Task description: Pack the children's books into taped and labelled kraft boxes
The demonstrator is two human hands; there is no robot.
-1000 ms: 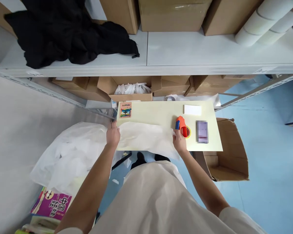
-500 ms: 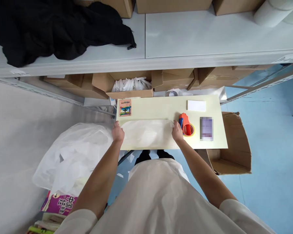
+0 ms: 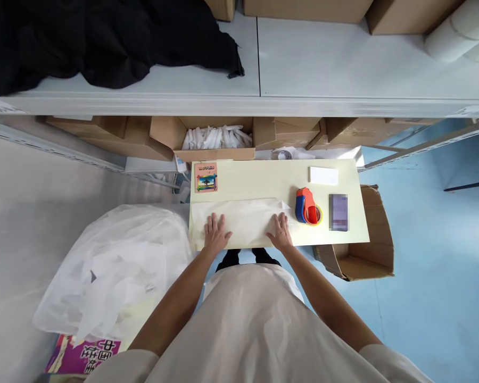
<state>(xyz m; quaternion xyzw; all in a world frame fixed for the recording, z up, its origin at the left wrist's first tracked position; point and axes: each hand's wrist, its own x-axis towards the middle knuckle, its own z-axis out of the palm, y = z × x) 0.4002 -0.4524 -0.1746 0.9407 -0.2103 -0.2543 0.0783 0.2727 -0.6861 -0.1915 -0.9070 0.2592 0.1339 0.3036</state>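
A white, thin sheet (image 3: 247,218) lies along the front of the pale yellow table (image 3: 259,178). My left hand (image 3: 216,233) presses flat on its left part with fingers spread. On the sheet's right part rests my right hand (image 3: 280,231), also flat and spread. To the right of that hand stands a red and blue tape dispenser (image 3: 305,205) with a roll of yellowish tape. Farther right are a white rectangular pad or box (image 3: 323,175) and a blurred-out purple item (image 3: 338,212). A small picture booklet or card (image 3: 206,177) sits at the table's back left.
Behind the table, an open cardboard box (image 3: 215,154) holds several white rolled pieces under a grey shelf (image 3: 343,69). A large translucent plastic bag (image 3: 115,255) bulges at the left. Another open carton (image 3: 377,234) is on the floor at the right. Black cloth (image 3: 115,42) lies on the shelf.
Both hands have let go of the sheet's ends and moved inward, now lying flat on it. The sheet has settled on the table. The view has shifted slightly.
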